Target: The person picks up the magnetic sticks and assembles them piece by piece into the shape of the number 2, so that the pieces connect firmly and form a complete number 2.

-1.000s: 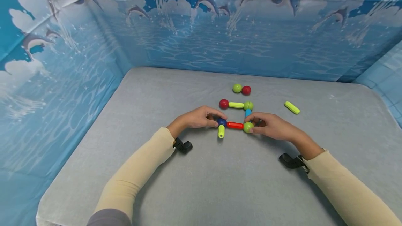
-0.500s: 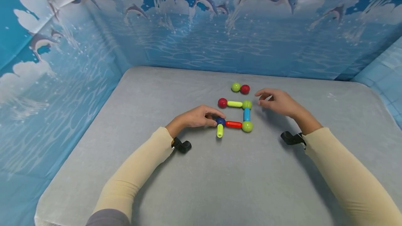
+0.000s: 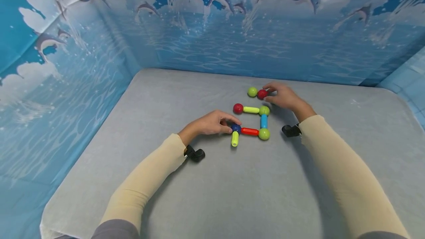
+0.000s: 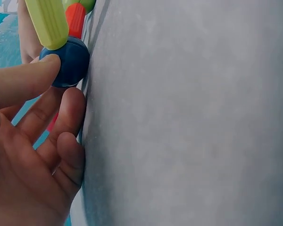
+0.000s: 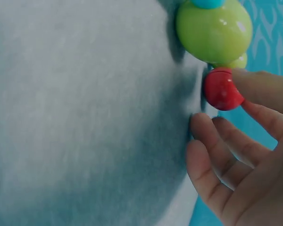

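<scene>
My left hand (image 3: 212,124) pinches a dark blue ball (image 4: 73,63) between thumb and forefinger. From that ball a yellow-green stick (image 3: 235,140) points towards me, and a red stick (image 3: 250,131) runs right to a green ball (image 3: 264,134). A blue stick (image 3: 263,121) links this one to a farther green ball (image 3: 264,110). From there a yellow-green stick (image 3: 251,110) leads left to a red ball (image 3: 238,108). Behind this chain, my right hand (image 3: 283,97) pinches another red ball (image 5: 220,89), its thumb on the near side. A loose green ball (image 3: 252,92) sits beside it.
All the pieces lie on a grey cloth-covered table (image 3: 199,194). A blue curtain (image 3: 206,47) printed with dolphins hangs along its back and left sides. A black wrist camera (image 3: 196,155) sits under the left wrist, another black camera (image 3: 291,131) by the right.
My right hand has left the near green ball, moved back and taken hold of the rear red ball. The loose stick at the right is out of sight. My left hand has stayed put.
</scene>
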Tool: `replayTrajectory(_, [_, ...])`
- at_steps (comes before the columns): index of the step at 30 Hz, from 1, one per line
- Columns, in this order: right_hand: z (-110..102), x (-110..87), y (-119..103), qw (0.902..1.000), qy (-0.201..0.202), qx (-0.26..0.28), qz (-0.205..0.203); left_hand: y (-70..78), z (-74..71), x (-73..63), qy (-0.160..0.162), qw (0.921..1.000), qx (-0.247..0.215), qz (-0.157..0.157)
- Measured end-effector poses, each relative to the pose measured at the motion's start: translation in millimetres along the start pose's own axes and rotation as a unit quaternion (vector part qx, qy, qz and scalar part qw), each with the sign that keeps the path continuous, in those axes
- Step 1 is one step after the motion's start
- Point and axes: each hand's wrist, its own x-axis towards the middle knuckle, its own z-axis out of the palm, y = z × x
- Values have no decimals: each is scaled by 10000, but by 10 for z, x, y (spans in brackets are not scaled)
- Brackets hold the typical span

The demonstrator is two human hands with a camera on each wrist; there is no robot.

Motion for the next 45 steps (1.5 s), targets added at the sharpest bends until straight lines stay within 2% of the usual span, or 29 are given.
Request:
replayTrajectory(9, [85, 113, -14, 9992, 170, 255, 266, 9, 14, 22, 5, 9999, 106, -7])
replayTrajectory(17, [120, 118, 57, 9983, 391, 356, 225, 20, 27, 46, 19, 9997, 253, 37])
replayTrajectory(32, [46, 12, 99, 9983, 428, 331, 210, 3, -20, 81, 205, 9989, 408, -129])
replayTrajectory(41, [25, -89, 90, 9989, 377, 257, -52, 0, -22, 64, 127, 9995, 292, -53])
replayTrajectory(45, [11, -203, 64, 9987, 386, 237, -244, -4, -16, 60, 113, 9994, 317, -33])
